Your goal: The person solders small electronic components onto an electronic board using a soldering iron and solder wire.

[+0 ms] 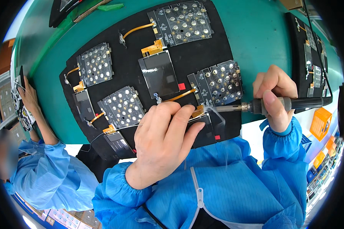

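Note:
My right hand [276, 97] grips a soldering iron [265, 106] like a pen, and its tip points left. The tip meets the orange flex tab [198, 111] below the right-hand keypad circuit board [219, 84], and a wisp of smoke [219, 118] rises there. Bent over that tab, my left hand [162, 139] has its fingers closed close to the tip. A thin, solder-like wire [138, 124] runs into the left hand; its end is hidden by the fingers. Partly under this hand lies a small dark display [204, 133], joined to the tab.
A black foam mat [128, 61] on the green bench [252, 34] carries several keypad boards with displays, including a large display [158, 74]. Another loaded mat [300, 49] lies right, beside the iron's cord [320, 65]. At left, a co-worker's hand [30, 95] handles parts.

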`<action>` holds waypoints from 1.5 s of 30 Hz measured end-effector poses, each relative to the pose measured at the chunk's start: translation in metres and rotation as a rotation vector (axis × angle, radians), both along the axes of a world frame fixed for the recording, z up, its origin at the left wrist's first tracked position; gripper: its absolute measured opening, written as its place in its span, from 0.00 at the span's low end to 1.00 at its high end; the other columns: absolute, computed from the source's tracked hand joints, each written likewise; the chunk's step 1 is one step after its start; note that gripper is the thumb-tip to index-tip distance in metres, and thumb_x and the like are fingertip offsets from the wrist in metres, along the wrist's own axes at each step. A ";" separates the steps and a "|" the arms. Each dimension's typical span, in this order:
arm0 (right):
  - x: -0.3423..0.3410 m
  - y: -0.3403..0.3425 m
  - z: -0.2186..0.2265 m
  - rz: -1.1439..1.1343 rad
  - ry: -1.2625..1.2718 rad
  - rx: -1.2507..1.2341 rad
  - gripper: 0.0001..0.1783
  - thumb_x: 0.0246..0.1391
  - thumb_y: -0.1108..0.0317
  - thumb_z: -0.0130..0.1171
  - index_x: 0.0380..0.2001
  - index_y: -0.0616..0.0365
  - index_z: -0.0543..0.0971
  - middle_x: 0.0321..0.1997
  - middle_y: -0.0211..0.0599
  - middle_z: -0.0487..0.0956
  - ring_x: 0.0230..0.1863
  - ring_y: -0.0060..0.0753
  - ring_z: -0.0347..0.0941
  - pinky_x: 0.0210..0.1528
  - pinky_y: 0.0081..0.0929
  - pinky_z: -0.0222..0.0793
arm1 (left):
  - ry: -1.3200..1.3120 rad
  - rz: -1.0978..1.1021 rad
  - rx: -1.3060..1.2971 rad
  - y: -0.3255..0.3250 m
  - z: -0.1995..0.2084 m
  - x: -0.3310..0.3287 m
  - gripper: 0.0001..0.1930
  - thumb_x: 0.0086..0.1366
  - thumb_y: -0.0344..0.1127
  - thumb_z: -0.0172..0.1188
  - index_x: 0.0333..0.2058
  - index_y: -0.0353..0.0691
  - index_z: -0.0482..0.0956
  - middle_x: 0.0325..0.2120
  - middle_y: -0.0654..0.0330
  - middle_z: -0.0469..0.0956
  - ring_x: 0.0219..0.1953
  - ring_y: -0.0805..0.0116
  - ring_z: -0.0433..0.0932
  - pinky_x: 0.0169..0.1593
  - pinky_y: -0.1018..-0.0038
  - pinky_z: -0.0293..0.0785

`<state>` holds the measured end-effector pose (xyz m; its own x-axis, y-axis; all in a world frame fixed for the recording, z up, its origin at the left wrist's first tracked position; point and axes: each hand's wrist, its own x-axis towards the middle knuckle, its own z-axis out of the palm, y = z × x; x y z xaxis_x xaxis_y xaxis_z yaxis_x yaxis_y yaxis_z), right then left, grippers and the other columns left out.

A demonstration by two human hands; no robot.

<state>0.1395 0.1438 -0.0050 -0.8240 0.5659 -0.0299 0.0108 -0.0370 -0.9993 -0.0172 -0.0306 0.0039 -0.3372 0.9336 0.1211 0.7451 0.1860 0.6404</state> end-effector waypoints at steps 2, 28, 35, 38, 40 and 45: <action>0.000 0.000 0.000 -0.008 0.003 -0.005 0.10 0.50 0.67 0.53 0.22 0.59 0.65 0.20 0.29 0.66 0.18 0.14 0.56 0.19 0.16 0.49 | 0.002 -0.014 -0.023 0.000 0.000 0.001 0.16 0.43 0.24 0.68 0.32 0.32 0.76 0.29 0.56 0.69 0.28 0.63 0.73 0.29 0.74 0.70; -0.001 0.004 0.006 0.019 -0.074 0.053 0.11 0.49 0.63 0.53 0.22 0.58 0.66 0.21 0.29 0.65 0.19 0.14 0.55 0.20 0.15 0.49 | -0.186 0.033 -0.043 0.001 -0.004 0.002 0.14 0.45 0.23 0.66 0.33 0.34 0.75 0.29 0.57 0.70 0.26 0.67 0.72 0.29 0.76 0.70; -0.003 0.002 0.004 0.004 -0.047 0.083 0.12 0.49 0.61 0.53 0.22 0.58 0.66 0.20 0.28 0.64 0.19 0.14 0.54 0.20 0.15 0.47 | -0.169 0.032 -0.021 -0.001 -0.007 0.000 0.14 0.44 0.22 0.66 0.33 0.33 0.75 0.29 0.56 0.70 0.28 0.65 0.73 0.30 0.76 0.71; -0.004 0.001 0.003 0.002 -0.053 0.093 0.13 0.48 0.61 0.53 0.22 0.58 0.66 0.19 0.28 0.64 0.19 0.14 0.54 0.20 0.15 0.46 | -0.174 0.034 -0.015 -0.002 -0.007 0.000 0.14 0.44 0.22 0.66 0.33 0.33 0.75 0.29 0.56 0.70 0.28 0.65 0.74 0.30 0.75 0.71; -0.001 0.002 0.003 0.001 -0.052 0.104 0.13 0.48 0.61 0.53 0.22 0.58 0.65 0.19 0.28 0.64 0.19 0.14 0.54 0.20 0.15 0.46 | -0.178 0.031 -0.022 -0.001 -0.007 0.002 0.14 0.44 0.22 0.66 0.33 0.33 0.75 0.29 0.56 0.70 0.28 0.65 0.74 0.30 0.75 0.71; -0.006 0.001 0.004 -0.028 -0.047 0.093 0.13 0.48 0.61 0.53 0.22 0.57 0.65 0.19 0.29 0.64 0.19 0.14 0.54 0.20 0.16 0.47 | -0.166 0.030 -0.020 -0.001 -0.006 -0.001 0.14 0.44 0.22 0.66 0.32 0.33 0.75 0.29 0.56 0.70 0.28 0.65 0.74 0.30 0.75 0.71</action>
<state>0.1332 0.1447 -0.0011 -0.8067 0.5908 -0.0145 0.0584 0.0553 -0.9968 -0.0180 -0.0318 -0.0024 -0.3791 0.9243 0.0431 0.6230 0.2205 0.7505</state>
